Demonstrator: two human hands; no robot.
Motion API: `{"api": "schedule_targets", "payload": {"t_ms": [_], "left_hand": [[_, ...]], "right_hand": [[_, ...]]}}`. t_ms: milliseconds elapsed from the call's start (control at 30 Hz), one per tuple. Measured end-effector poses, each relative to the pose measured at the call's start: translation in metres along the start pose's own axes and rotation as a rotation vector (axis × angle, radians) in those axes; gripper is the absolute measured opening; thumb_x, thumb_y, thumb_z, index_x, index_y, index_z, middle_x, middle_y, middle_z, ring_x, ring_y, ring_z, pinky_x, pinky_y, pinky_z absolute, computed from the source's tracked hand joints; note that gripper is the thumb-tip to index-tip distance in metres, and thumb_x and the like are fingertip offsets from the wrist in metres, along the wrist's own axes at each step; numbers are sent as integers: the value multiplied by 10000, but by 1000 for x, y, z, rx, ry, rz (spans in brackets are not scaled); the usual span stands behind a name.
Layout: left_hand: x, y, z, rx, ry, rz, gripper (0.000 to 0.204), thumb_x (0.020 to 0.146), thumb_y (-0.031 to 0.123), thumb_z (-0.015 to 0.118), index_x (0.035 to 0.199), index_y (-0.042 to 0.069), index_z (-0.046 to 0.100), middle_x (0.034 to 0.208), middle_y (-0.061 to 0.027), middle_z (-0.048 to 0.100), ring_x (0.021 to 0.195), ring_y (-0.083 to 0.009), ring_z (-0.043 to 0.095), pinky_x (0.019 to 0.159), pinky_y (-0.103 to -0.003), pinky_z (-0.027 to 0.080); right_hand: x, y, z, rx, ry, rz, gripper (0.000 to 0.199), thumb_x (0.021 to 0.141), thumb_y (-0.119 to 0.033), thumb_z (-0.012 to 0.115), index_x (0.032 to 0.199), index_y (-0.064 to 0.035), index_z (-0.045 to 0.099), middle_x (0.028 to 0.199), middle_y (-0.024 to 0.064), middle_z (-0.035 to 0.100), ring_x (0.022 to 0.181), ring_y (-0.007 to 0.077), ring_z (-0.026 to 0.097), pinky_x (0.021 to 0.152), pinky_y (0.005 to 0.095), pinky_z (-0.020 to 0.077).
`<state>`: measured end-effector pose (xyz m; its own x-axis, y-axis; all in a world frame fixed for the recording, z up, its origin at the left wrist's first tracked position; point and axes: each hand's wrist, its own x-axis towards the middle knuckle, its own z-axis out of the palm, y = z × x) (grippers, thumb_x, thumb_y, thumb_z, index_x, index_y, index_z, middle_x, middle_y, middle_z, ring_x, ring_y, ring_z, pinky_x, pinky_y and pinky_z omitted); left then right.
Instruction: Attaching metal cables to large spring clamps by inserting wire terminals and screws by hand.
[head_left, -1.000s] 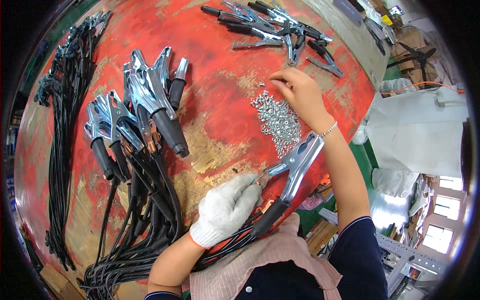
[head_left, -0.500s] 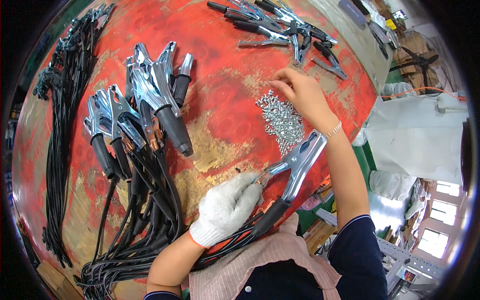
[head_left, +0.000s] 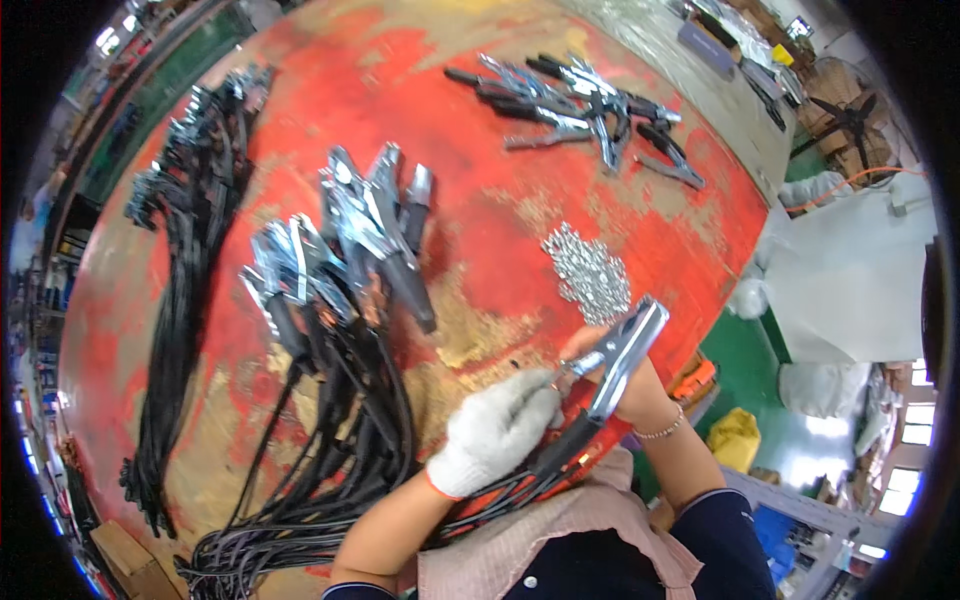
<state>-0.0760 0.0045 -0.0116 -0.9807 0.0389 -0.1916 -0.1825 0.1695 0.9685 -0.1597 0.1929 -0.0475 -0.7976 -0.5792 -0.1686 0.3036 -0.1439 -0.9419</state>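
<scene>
My left hand (head_left: 495,435), in a white knitted glove, is closed on the copper cable end at the base of a shiny metal spring clamp (head_left: 622,362). The clamp's jaws point up and to the right, and one handle wears a black sleeve (head_left: 565,447). Bare and with a bracelet at the wrist, my right hand (head_left: 648,398) is behind the clamp. Its bent fingertips come close to the copper end; the clamp partly covers them, and anything small in them cannot be made out. Just beyond lies a pile of small metal screws and nuts (head_left: 590,275).
Left of my hands, several clamps (head_left: 360,215) lie joined to black cables (head_left: 345,450). A long cable bundle (head_left: 185,300) stretches along the left of the red, worn table (head_left: 490,140). Loose clamps (head_left: 600,110) are heaped at the far right. A fan (head_left: 845,115) stands beyond the table.
My right hand has come back from beyond the screw pile to the clamp at my left hand. The view has shifted, so the table's things appear lower and further right.
</scene>
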Motion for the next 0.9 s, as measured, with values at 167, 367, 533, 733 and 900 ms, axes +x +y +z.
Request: {"api": "schedule_targets", "payload": {"t_ms": [167,367,533,733,900], "left_hand": [[-5,-7,-9,-5,-15,-13,295,919,226,584,1136,29,619,885,-153,667,821,-197,657,760,-325,521],[-3,-12,4,34,-78,67,330,964,267,536,1188,28,573,922,-119,639,868,-179,629,788,-320,500],[-7,-22,0,39,-122,0,360,982,288,495,1238,37,535,892,-105,624,833,-141,604,757,-298,488],[-6,-29,12,-19,24,90,373,966,246,517,1295,71,499,859,-97,625,811,-134,610,743,-306,493],[-3,-23,7,522,142,294,436,967,237,510,1371,107,411,757,-78,617,574,-149,578,535,-326,475]], "right_hand": [[4,11,5,189,-94,131,287,828,-205,719,1000,-8,600,900,38,635,811,115,593,710,261,470],[-3,28,-12,339,-8,140,228,860,-197,652,985,-12,609,926,111,664,825,219,657,748,339,529],[-2,22,0,373,26,235,147,872,-125,635,968,-16,613,887,111,669,793,214,659,667,330,543],[-5,25,-15,452,109,222,137,938,-135,569,995,-15,604,913,110,664,785,210,656,698,340,543],[-13,1,3,136,136,243,157,905,-149,607,965,-9,646,916,92,672,759,227,650,705,333,523]]}}
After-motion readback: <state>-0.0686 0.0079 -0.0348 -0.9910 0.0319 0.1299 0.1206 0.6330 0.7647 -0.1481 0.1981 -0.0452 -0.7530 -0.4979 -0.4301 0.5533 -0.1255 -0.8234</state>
